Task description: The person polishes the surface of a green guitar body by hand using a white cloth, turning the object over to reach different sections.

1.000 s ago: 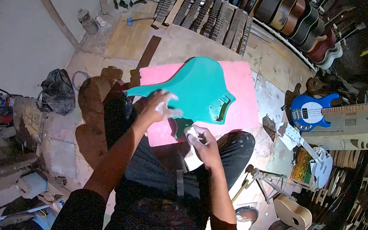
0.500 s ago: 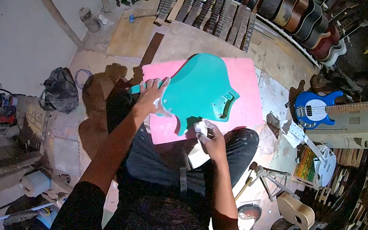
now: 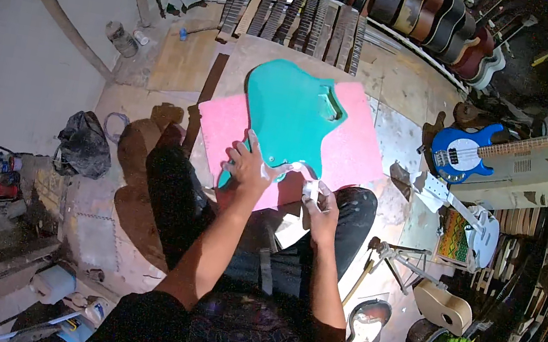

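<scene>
A teal electric guitar body (image 3: pixel 291 115) lies on a pink foam pad (image 3: pixel 348 147) in front of my knees, its long axis pointing away from me. My left hand (image 3: pixel 245 166) grips the near lower horn of the body. My right hand (image 3: pixel 319 205) pinches a small white pad (image 3: pixel 311 191) against the near cutaway edge. My dark trousers (image 3: pixel 254 241) lie under both forearms.
Several guitar necks (image 3: pixel 294 13) lie in a row beyond the pad. Finished guitars (image 3: pixel 434 12) lean at the back right. A blue bass (image 3: pixel 472 151) rests on a grey box at right. A black bag (image 3: pixel 83 145) sits at left. Tools and a small ukulele body (image 3: pixel 440 307) lie at right.
The teal body has turned from lying crosswise to pointing away from me. My left hand has moved with its near horn, and my right hand has come up to its edge.
</scene>
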Demonstrator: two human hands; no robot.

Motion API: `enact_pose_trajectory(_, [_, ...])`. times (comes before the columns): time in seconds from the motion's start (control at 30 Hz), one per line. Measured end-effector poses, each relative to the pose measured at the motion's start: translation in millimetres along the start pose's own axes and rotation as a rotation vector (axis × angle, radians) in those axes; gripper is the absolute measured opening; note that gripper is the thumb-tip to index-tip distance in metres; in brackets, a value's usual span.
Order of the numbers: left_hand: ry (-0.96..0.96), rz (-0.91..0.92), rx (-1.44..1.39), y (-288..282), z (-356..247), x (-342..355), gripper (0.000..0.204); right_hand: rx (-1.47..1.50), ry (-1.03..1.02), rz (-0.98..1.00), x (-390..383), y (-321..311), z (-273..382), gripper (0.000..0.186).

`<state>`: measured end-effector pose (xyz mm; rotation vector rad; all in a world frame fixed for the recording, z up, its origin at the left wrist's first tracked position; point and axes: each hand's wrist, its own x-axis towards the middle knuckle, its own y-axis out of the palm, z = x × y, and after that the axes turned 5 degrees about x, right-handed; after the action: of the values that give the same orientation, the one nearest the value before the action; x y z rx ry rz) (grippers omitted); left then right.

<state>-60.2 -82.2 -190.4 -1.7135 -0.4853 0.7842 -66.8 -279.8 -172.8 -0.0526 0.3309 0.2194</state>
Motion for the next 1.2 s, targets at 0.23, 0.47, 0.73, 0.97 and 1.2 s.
enact_pose_trajectory(0.23, [0.181, -0.036, 0.021, 11.9, 22.7, -23.7, 0.109, -0.100, -0.224, -0.271, 72.5, -15.7, -8.0, 0.047])
enact_pose_trajectory(0.47, [0.262, -0.002, 0.128, 36.2, 43.0, -41.6, 0.087, -0.231, -0.163, -0.398, 144.9, -10.2, -54.5, 0.047])
enact_pose_trajectory(0.73, [0.341, 0.054, -0.040, 20.2, 44.4, -65.9, 0.099, -0.506, -0.407, -0.019, 154.5, -32.7, -34.0, 0.049])
enact_pose_trajectory(0.97, [0.597, 0.140, -0.110, -7.8, 39.9, 34.8, 0.152, -0.918, -0.637, 0.052, 89.6, 23.2, 34.9, 0.046])
enact_pose_trajectory(1.2, [0.544, 0.395, 0.230, -24.8, 11.4, 57.0, 0.168, -0.871, -0.813, 0.320, 51.9, 18.1, -1.8, 0.042])
